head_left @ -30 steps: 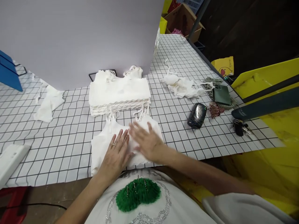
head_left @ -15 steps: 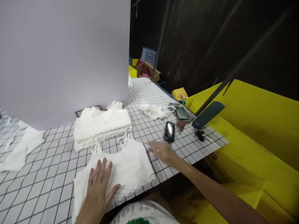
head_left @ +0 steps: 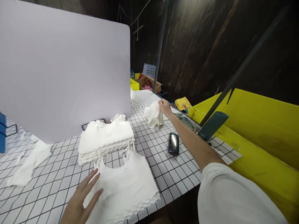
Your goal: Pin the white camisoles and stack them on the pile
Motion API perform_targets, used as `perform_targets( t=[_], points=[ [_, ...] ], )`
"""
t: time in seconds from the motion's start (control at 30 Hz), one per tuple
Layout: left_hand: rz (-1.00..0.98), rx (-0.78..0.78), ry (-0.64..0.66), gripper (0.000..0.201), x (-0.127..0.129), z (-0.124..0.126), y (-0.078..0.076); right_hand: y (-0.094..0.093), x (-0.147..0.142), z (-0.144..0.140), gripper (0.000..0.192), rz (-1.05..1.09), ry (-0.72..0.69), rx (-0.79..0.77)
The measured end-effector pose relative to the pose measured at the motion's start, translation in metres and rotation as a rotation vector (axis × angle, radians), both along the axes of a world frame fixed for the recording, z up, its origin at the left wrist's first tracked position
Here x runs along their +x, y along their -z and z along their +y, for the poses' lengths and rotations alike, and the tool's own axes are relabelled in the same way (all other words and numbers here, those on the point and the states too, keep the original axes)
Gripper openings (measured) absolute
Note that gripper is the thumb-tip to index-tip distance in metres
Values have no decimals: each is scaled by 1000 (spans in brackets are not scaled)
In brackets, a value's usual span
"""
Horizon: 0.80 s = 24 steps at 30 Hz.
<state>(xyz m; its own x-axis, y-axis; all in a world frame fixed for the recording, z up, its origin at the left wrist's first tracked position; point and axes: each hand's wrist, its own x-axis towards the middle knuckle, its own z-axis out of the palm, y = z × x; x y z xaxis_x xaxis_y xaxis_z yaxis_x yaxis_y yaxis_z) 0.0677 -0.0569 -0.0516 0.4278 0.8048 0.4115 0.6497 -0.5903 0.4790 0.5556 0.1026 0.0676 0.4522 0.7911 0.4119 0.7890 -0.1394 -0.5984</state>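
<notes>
My right hand [head_left: 164, 107] is stretched far out over the table, its fingers closed on a crumpled white garment [head_left: 154, 114] that is partly raised off the surface. Close to me lies a stack of white strappy tops [head_left: 130, 183] with scalloped hems, straps pointing away. My left hand [head_left: 81, 196] is at the left side of this stack, fingers apart and holding nothing; whether it touches the cloth I cannot tell. Just behind, a second, thicker stack of white tops [head_left: 106, 137] lies flat against the front of a pale upright board.
The pale board [head_left: 70, 68] stands behind the stacks. On the checked table [head_left: 163, 174] are a dark glossy case [head_left: 173, 143], a dark green cylinder [head_left: 213, 126] and, at left, loose white cloth [head_left: 31, 163]. Yellow bins [head_left: 261, 133] flank the right edge.
My right hand has moved forward from beside the near stack and taken hold of the crumpled white garment, lifting part of it. My left hand has shifted left, off the middle of the stack.
</notes>
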Motion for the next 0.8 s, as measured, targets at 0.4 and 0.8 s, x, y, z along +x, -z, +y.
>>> perform_targets(
  t=[0.4, 0.8],
  points=[
    [-666, -503, 184, 50, 96, 59, -146, -174, -90, -40, 25, 544, -608, 315],
    [-1015, -788, 206, 41, 108, 50, -168, -127, -167, -75, 37, 611, -936, -28]
  ],
)
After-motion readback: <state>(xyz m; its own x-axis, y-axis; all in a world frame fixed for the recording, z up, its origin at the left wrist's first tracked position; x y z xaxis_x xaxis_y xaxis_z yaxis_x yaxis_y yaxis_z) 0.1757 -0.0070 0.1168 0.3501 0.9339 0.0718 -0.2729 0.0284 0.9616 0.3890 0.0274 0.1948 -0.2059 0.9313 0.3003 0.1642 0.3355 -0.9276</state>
